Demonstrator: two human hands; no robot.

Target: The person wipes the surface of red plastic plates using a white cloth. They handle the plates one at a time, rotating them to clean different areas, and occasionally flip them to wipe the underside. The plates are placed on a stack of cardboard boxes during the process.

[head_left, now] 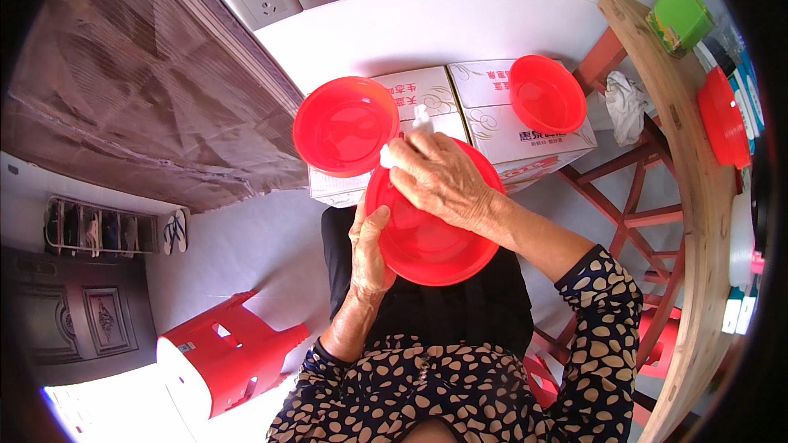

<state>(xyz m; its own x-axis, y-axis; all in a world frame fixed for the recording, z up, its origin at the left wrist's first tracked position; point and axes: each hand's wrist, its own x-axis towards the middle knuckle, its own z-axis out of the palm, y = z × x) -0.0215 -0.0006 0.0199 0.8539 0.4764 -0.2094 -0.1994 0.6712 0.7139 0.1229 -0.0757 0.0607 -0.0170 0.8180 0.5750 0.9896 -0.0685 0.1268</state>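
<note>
My left hand (pixel 369 250) is closed on the left rim of a red plastic bowl (pixel 435 250), thumb on the inner side. The bowl is tilted above my lap. My right hand (pixel 439 180) is closed around a crumpled white tissue or cloth (pixel 422 119) at the bowl's upper part; bits of it stick out between the fingers. The hand hides part of the bowl's inside. Just beyond, a second red bowl (pixel 349 123) rests at the left on white cardboard boxes (pixel 488 135). A third red bowl (pixel 546 94) stands on them farther right.
A wooden table (pixel 698 197) runs along my right, bearing a green container (pixel 681 16) and another red bowl (pixel 725 119). Under its edge hangs a crumpled white bag or cloth (pixel 628 107). A red plastic stool (pixel 238 353) lies on its side at lower left, below flip-flops (pixel 175 231).
</note>
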